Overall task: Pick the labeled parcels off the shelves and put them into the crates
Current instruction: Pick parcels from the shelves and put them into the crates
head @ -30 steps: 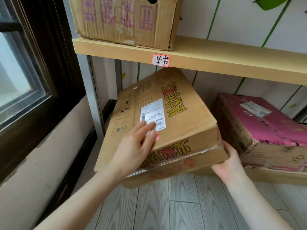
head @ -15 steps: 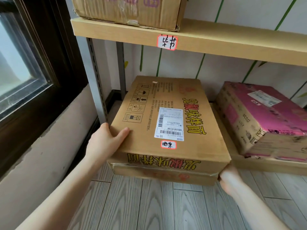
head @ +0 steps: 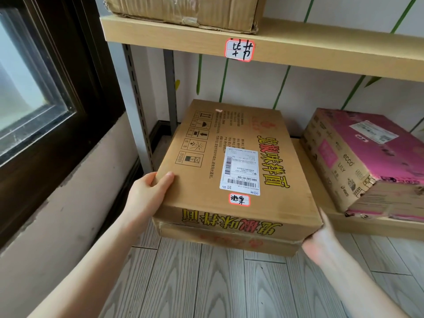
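Parcel [head: 231,171] gripped at near corners, left hand [head: 146,193], right hand [head: 321,242]

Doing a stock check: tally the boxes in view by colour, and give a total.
Brown cardboard boxes: 2, the noodle box held by the hands and the box on the upper shelf
Pink boxes: 1, the pink box on the lower shelf
Total: 3

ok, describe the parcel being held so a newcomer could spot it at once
Under the wooden shelf with the handwritten tag, look left. The flat brown carton sits in the grip of the left hand and right hand. Unlike the pink box beside it, it has yellow lettering.
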